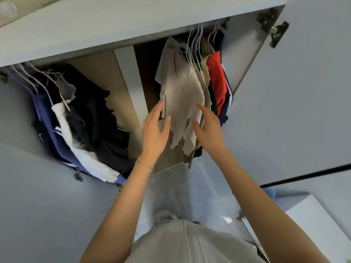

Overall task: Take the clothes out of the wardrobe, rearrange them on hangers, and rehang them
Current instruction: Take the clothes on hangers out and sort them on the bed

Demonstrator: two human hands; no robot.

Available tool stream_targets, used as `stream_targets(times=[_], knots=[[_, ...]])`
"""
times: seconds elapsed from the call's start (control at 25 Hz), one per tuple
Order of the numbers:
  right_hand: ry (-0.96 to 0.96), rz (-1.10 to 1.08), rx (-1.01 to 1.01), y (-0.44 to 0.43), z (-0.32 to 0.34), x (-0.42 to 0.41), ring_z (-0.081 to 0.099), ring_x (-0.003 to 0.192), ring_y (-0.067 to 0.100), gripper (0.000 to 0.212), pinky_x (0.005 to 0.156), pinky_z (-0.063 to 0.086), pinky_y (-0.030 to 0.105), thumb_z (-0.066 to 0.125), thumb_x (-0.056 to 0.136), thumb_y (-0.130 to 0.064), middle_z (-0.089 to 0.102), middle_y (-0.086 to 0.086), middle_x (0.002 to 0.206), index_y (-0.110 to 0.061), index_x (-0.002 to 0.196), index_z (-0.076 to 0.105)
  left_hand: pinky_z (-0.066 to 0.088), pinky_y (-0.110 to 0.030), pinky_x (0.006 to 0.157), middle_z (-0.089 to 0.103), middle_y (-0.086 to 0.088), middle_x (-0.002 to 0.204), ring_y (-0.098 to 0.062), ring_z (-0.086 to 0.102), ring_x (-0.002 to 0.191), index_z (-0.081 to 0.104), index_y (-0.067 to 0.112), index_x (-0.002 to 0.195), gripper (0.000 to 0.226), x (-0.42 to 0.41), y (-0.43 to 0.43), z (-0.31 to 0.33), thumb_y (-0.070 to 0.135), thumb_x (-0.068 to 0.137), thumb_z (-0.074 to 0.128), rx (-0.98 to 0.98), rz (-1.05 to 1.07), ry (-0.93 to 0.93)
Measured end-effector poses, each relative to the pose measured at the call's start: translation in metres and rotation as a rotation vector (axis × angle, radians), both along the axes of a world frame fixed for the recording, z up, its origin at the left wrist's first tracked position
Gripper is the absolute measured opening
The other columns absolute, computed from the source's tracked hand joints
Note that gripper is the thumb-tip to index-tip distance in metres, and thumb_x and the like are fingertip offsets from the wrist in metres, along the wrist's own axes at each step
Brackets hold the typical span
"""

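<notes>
- The wardrobe [125, 78] stands with both doors open; an upright divider panel [131, 95] splits it into a left and a right section
- The beige garment [182, 93] hangs in the right section at the left end of its row, on one of the white hangers [195, 44] bunched on the rail; just beside it hang more pale pieces, then a red garment [215, 80] with a dark one behind
- The left hand [154, 130] is raised at the beige garment's left edge; its fingers are straight and spread, the index tip at the cloth, gripping nothing; a thin bracelet [144, 164] circles the wrist
- The right hand [209, 128] reaches to the garment's lower right side; its fingers are stretched out and relaxed, released, with nothing grasped; whether they press the cloth I cannot tell
- In the left section hang dark clothes [98, 118], a white garment [66, 130] and a blue garment [43, 114], crowded together on their own hangers
- A metal hinge [273, 27] sits on the right door's top edge
</notes>
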State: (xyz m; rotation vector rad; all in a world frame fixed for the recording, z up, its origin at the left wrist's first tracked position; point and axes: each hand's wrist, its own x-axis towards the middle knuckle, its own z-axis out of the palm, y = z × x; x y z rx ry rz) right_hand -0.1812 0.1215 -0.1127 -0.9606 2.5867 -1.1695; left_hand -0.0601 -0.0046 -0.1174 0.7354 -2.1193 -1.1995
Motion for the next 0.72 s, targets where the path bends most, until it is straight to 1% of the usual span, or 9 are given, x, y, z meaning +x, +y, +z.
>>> stream_targets(times=[0.08,0.16,0.28,0.32,0.4,0.44,0.52,0.6,0.72], knots=[[0.001,0.029,0.025,-0.018,-0.006,-0.021,0.032,0.14,0.02,0.057,0.11,0.028,0.028,0.054,0.095,-0.019,0.038,0.001,0.152,-0.022,0.148,0.035,0.03,-0.035,0.118,0.042,0.008,0.151,-0.006,0.034,0.14,0.039,0.024,0.147,0.048,-0.012,-0.014,-0.002,0.028,0.1,0.05,0.002,0.009,-0.014],[0.002,0.04,0.033,-0.036,-0.012,-0.043,0.027,0.143,0.023,0.061,0.113,0.027,0.033,0.055,0.092,-0.016,0.032,0.004,0.155,-0.019,0.149,0.033,0.029,-0.036,0.118,0.041,0.012,0.15,-0.003,0.034,0.139,0.039,0.025,0.147,0.048,-0.022,-0.028,-0.004,0.028,0.1,0.05,0.016,0.007,-0.021],[0.018,0.047,0.07,-0.062,-0.016,-0.073,0.02,0.145,0.028,0.066,0.114,0.025,0.038,0.056,0.09,-0.013,0.024,0.009,0.158,-0.015,0.15,0.03,0.027,-0.025,0.116,0.039,0.018,0.145,0.006,0.031,0.135,0.039,0.023,0.147,0.048,-0.03,-0.045,-0.004,0.026,0.101,0.05,0.025,-0.02,-0.027],[0.021,0.049,0.085,-0.069,-0.016,-0.081,0.018,0.145,0.029,0.067,0.114,0.024,0.039,0.056,0.09,-0.012,0.021,0.011,0.158,-0.014,0.15,0.028,0.026,-0.023,0.115,0.04,0.016,0.146,0.007,0.03,0.134,0.039,0.022,0.147,0.048,-0.032,-0.051,-0.004,0.026,0.101,0.05,0.021,-0.029,-0.036],[0.014,0.049,0.129,-0.082,-0.019,-0.096,0.018,0.145,0.03,0.069,0.113,0.026,0.039,0.057,0.09,-0.012,0.019,0.011,0.159,-0.015,0.151,0.025,0.027,-0.027,0.117,0.04,0.01,0.15,0.004,0.031,0.136,0.038,0.022,0.147,0.048,-0.035,-0.062,-0.004,0.027,0.101,0.05,0.012,-0.033,-0.054],[0.014,0.049,0.146,-0.087,-0.022,-0.102,0.019,0.144,0.031,0.07,0.112,0.028,0.04,0.058,0.09,-0.013,0.02,0.012,0.158,-0.015,0.152,0.024,0.028,-0.031,0.118,0.04,0.008,0.151,0.001,0.032,0.137,0.038,0.022,0.147,0.048,-0.036,-0.067,-0.005,0.027,0.101,0.05,0.004,-0.032,-0.061],[0.018,0.041,0.17,-0.097,-0.028,-0.109,0.024,0.142,0.034,0.072,0.112,0.032,0.047,0.059,0.088,-0.015,0.025,0.013,0.156,-0.013,0.151,0.025,0.03,-0.037,0.118,0.041,0.007,0.151,-0.002,0.033,0.137,0.038,0.023,0.147,0.049,-0.038,-0.077,-0.007,0.027,0.1,0.05,-0.001,-0.023,-0.07],[0.016,0.0,0.203,-0.106,-0.034,-0.113,0.028,0.139,0.037,0.071,0.109,0.034,0.051,0.059,0.088,-0.016,0.03,0.015,0.153,-0.01,0.15,0.025,0.031,-0.039,0.118,0.041,0.008,0.151,-0.001,0.033,0.137,0.039,0.023,0.147,0.048,-0.039,-0.084,-0.008,0.027,0.1,0.051,0.018,-0.01,-0.069],[-0.024,-0.138,0.187,-0.118,-0.034,-0.116,0.04,0.128,0.039,0.058,0.101,0.042,0.05,0.057,0.091,-0.018,0.039,0.018,0.143,-0.006,0.143,0.036,0.031,-0.038,0.118,0.041,0.008,0.15,0.0,0.032,0.136,0.039,0.023,0.147,0.049,-0.039,-0.089,-0.01,0.027,0.1,0.051,0.029,-0.008,-0.073]])
